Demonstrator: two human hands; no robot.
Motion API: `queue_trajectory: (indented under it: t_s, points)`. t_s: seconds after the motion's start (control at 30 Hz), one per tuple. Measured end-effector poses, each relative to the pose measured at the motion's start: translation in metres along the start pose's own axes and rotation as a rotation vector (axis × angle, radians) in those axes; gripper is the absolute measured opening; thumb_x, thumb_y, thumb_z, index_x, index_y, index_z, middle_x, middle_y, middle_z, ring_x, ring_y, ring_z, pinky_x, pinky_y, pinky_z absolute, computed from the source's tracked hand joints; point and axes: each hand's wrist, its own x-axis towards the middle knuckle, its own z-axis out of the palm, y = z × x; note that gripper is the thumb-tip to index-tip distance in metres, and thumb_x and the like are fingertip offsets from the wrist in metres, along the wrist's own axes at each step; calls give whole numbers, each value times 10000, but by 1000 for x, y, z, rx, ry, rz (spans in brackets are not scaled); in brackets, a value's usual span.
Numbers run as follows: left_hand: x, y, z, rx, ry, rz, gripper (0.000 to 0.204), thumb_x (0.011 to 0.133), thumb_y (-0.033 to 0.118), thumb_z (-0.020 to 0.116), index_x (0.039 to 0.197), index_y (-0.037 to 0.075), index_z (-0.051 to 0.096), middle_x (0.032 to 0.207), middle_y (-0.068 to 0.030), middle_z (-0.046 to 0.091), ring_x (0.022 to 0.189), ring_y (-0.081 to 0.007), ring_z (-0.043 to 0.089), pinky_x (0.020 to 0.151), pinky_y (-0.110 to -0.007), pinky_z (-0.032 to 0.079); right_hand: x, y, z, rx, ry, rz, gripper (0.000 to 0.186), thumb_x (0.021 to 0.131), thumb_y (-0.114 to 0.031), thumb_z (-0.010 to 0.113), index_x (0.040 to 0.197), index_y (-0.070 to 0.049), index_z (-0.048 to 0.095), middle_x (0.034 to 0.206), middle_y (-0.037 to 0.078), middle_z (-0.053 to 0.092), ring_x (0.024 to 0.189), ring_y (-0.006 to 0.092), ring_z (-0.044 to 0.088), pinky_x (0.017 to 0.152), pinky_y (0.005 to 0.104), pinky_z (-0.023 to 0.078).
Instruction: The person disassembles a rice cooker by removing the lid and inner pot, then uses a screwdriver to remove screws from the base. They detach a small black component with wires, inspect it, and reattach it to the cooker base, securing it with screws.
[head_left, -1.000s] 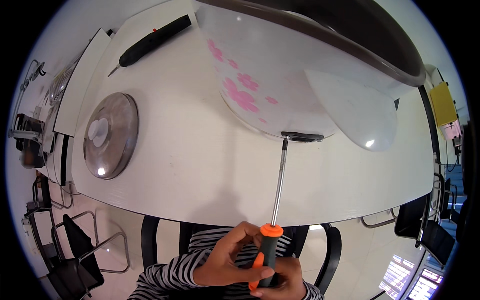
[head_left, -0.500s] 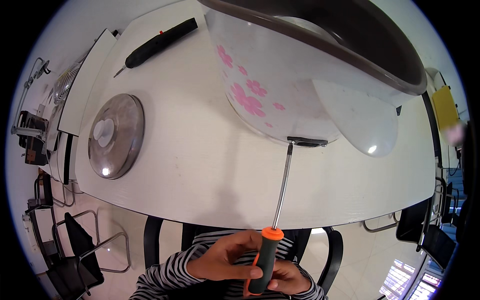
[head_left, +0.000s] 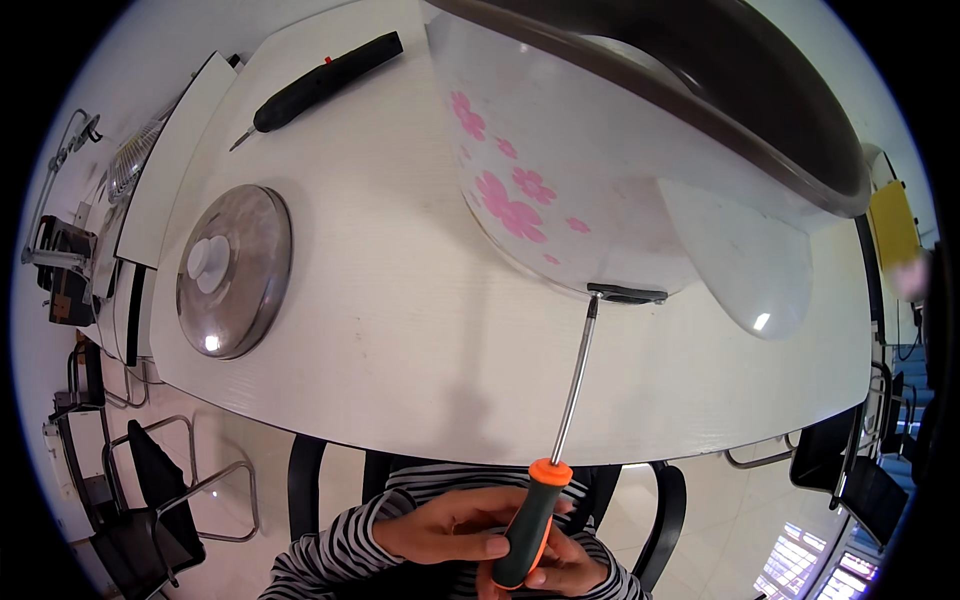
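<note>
A screwdriver (head_left: 533, 522) with a dark green and orange handle and a long metal shaft is in my two hands, in front of the table edge. My left hand (head_left: 440, 528) closes on the handle from the left, with its thumb against it. My right hand (head_left: 572, 570) grips the handle lower down from the right. The screwdriver's tip meets the left end of a black strip (head_left: 630, 295) low on a white, flower-printed appliance housing (head_left: 600, 200). This housing, which looks like a rice cooker's, lies tilted and has a dark brown rim.
A round metal lid (head_left: 240, 280) with a white knob lies on the left of the white table (head_left: 380, 400). Behind it rests a black pen-shaped electric screwdriver (head_left: 325, 82). Chairs (head_left: 160, 500) stand on the floor to the left and right.
The housing has shifted slightly right and nearer in the picture. The screwdriver's tip has moved with it, still at the black strip, and both hands keep holding the handle.
</note>
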Motion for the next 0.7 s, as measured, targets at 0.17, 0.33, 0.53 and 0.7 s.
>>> queue_trajectory:
  t_s: [0.17, 0.33, 0.53, 0.7]
  points:
    - [6, -10, -3, 236, 121, 111, 494, 714, 55, 610, 1122, -30, 343, 975, -160, 526, 870, -171, 532, 752, -293, 426, -1, -2, 12, -236, 181, -177, 279, 814, -179, 482, 1019, 7, 452, 903, 120, 519, 800, 180, 514, 683, 281, 432]
    - [13, -15, 15, 466, 330, 118, 511, 691, 225, 662, 1052, -5, 382, 936, -93, 505, 882, -158, 510, 825, -314, 364, -8, -4, 11, -865, 294, -294, 283, 805, -239, 523, 980, -16, 516, 903, 134, 557, 751, 172, 554, 609, 282, 471]
    - [5, -10, 6, 136, 159, 1, 472, 812, 161, 492, 1178, -43, 276, 1047, -158, 469, 1004, -210, 460, 821, -332, 389, -12, 8, -5, -77, 127, 12, 311, 846, -224, 421, 1049, 11, 399, 824, 95, 463, 744, 152, 454, 688, 278, 384]
    - [6, -9, 5, 284, 120, 128, 385, 837, 170, 455, 1136, -51, 352, 1073, -135, 460, 1019, -197, 442, 885, -322, 328, 3, 9, 11, 243, 238, -255, 365, 813, -287, 472, 1060, -20, 438, 764, 117, 526, 619, 167, 509, 538, 266, 444]
